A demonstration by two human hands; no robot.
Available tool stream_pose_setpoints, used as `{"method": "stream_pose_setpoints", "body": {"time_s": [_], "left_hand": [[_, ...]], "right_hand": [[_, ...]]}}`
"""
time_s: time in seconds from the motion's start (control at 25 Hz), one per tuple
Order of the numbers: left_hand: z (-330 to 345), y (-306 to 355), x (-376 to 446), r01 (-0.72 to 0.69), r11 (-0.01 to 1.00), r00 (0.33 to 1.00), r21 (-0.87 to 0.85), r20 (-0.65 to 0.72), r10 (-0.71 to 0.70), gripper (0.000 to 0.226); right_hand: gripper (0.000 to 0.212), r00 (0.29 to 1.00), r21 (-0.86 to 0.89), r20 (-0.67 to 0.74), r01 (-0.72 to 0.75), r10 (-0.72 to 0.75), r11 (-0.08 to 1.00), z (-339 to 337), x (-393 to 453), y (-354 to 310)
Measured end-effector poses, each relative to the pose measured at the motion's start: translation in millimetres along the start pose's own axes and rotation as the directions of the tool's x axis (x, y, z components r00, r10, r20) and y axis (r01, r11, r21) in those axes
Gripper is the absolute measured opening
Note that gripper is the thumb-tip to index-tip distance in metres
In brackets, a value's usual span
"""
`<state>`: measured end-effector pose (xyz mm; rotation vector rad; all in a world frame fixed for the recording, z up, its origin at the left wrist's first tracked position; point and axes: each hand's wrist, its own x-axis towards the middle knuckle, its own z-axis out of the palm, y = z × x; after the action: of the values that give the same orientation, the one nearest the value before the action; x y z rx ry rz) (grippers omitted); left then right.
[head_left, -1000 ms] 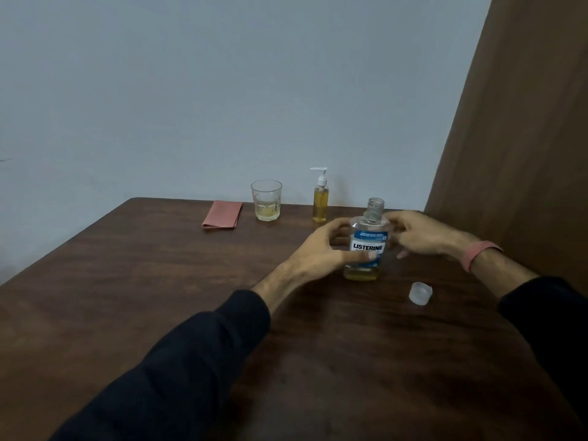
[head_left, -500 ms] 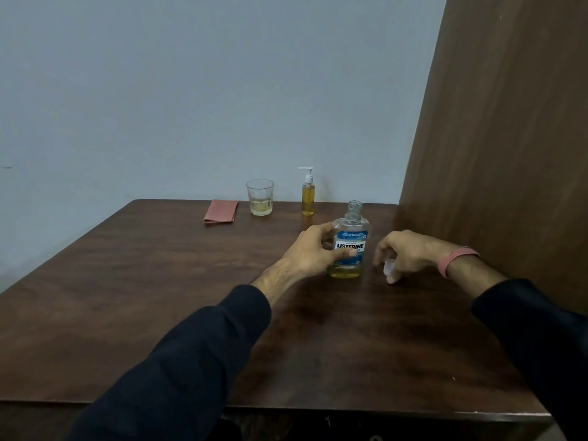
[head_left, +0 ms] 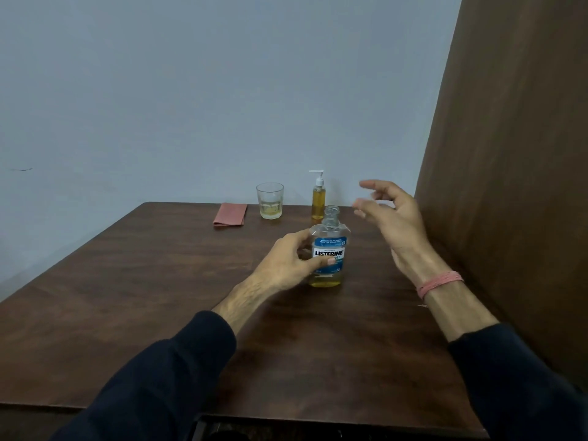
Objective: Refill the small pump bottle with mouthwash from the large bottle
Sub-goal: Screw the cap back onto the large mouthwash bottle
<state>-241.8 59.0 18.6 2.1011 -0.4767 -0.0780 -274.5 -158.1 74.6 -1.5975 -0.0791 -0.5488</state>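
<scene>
The large bottle [head_left: 329,249] stands upright near the middle of the dark wood-grain surface [head_left: 127,297], well in from every edge, its neck uncapped; open room lies all around it to the left and toward the near edge; on the right the brown panel [head_left: 509,186] rises close by and narrows the space there. The left hand [head_left: 291,264] grips the bottle's body, fingers [head_left: 331,261] curled round it with the thumb across the blue and white label; the right hand [head_left: 389,214] hangs in the air above and to the right of the bottle's neck, fingers spread and loose, holding nothing, blurred at the tips. The bottle is clear plastic, flat-shouldered, with yellow liquid low at the bottom. The small pump bottle [head_left: 318,198] stands upright at the far edge, slim, white-headed, nearly full of amber liquid; just left of it a faceted glass tumbler [head_left: 270,201] with a little pale liquid; further left a folded pink cloth [head_left: 230,214] lies flat. A pink band [head_left: 440,283] circles the right wrist; dark sleeves cover both forearms; a plain pale wall [head_left: 191,90] backs the surface.
</scene>
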Motion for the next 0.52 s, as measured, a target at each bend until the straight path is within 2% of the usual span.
{"method": "stream_pose_setpoints", "body": {"time_s": [0.08,0.2,0.52], "left_hand": [[-11,-7,2,0.002,1.0,1.0,0.009,-0.016,-0.002,0.073],[-24,-18,4,-0.017,0.999,1.0,0.028,-0.024,0.018,0.068],[-46,-42,6,-0.066,0.998,0.998,0.016,-0.019,0.067,0.06]], "right_hand": [[0.024,0.999,0.25,0.035,-0.006,-0.003,0.968,23,4,-4],[0.018,0.996,0.435,0.083,-0.013,-0.025,0.9,57,4,-1],[0.016,0.966,0.324,0.119,0.182,-0.231,0.928,103,4,28]]}}
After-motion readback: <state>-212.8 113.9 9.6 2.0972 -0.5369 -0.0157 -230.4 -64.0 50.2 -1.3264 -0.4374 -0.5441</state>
